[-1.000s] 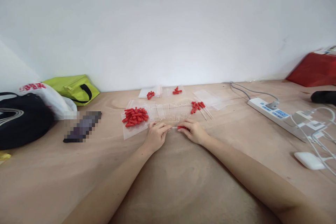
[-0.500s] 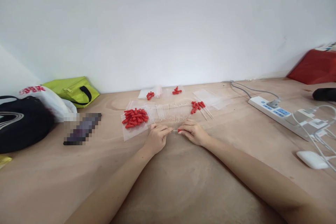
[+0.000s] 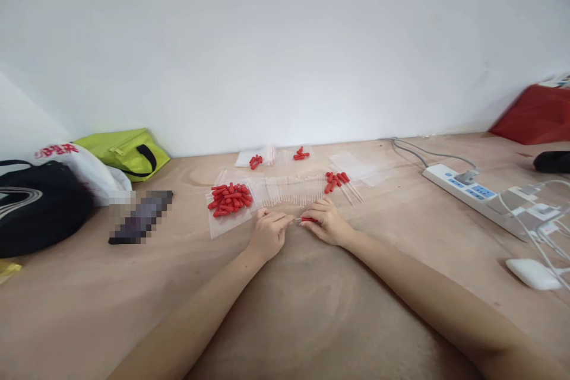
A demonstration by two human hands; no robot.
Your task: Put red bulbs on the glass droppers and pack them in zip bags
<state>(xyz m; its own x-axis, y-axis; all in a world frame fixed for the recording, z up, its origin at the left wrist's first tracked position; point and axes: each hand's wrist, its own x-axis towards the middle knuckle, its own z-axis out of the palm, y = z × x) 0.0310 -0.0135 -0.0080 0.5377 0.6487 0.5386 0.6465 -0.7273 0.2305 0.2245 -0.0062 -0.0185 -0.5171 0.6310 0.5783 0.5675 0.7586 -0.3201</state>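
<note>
Between its pinched fingers my left hand (image 3: 269, 234) grips a thin pale stick (image 3: 298, 219). The stick's other end meets a small red knobbed piece (image 3: 308, 219), on which the fingers of my right hand (image 3: 330, 223) are closed. Just beyond my hands lies a row of thin pale sticks (image 3: 289, 197), side by side. A heap of red knobbed pieces (image 3: 229, 200) rests on a clear plastic bag (image 3: 219, 228) to the left. Several red-ended sticks (image 3: 337, 181) lie to the right of the row.
Along the wall are small plastic bags (image 3: 351, 166) and two little groups of red pieces. A power strip (image 3: 461, 183) with cables and a white charger (image 3: 532, 273) occupies the right. At left lie a phone-like dark object (image 3: 141, 218), a black bag (image 3: 44, 214) and a green bag (image 3: 122, 151).
The red piece in my right hand shows more of its length between the fingers, and less bare stick is visible between my hands. The view has shifted slightly.
</note>
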